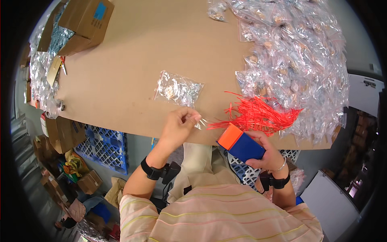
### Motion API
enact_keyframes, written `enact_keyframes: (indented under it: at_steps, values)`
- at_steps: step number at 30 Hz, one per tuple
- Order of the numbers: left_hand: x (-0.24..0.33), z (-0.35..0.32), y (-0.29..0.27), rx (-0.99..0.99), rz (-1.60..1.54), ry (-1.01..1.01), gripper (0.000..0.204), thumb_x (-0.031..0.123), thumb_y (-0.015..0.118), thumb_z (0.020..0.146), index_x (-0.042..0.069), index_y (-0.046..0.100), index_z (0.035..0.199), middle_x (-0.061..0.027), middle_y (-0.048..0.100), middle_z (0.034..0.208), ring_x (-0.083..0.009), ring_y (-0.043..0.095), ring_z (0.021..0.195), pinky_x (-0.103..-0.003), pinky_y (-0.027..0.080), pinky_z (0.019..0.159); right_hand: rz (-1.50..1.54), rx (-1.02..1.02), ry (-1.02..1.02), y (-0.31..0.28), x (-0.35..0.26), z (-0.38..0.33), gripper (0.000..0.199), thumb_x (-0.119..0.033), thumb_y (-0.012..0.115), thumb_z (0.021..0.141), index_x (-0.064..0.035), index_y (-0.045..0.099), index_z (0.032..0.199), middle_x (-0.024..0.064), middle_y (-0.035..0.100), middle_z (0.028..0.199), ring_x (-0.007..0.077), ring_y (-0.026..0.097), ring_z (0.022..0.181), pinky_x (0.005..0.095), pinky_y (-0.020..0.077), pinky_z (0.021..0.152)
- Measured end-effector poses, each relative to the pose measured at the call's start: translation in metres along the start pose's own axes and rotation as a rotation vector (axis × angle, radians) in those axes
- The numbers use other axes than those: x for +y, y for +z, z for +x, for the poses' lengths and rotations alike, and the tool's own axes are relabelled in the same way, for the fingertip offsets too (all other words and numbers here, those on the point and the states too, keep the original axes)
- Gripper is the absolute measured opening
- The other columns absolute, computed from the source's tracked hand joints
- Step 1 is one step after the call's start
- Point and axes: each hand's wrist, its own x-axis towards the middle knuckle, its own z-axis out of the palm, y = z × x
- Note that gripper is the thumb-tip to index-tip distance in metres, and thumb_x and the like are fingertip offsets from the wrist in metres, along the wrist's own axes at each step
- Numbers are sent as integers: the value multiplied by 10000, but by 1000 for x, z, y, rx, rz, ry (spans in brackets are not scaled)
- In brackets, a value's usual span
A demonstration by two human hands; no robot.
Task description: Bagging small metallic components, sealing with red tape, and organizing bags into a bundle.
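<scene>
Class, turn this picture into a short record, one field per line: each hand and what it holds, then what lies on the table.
Left hand: fingers pinching pale strips
Right hand: gripping a blue-and-orange boxy object, exact kind unclear
Table middle: one clear bag, just beyond the left hand
Table right: large pile of clear bags
Near the right hand: loose heap of red strips, by the pile's near edge
Table far left: open carton, shiny bluish contents showing
</scene>
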Motion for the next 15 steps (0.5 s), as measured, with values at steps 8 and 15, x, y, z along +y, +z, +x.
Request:
enact_keyframes:
  at_steps: [8,15]
  values:
    - [35,-33,46,77,727,951,168,-17,656,696,47,656,851,-47,603,746,-225,577,691,-294,479,611,-406,358,-7,18,-4,-6,538,-226,735,809,-48,506,1262,137,662,995,204,661,858,304,511,763]
    - [30,-27,62,-186,473,587,84,67,666,782,52,628,855,-57,588,792,-198,576,737,-312,472,715,-249,907,138,-5,46,-42,433,-199,687,853,-13,525,1209,97,671,941,142,639,779,277,511,680]
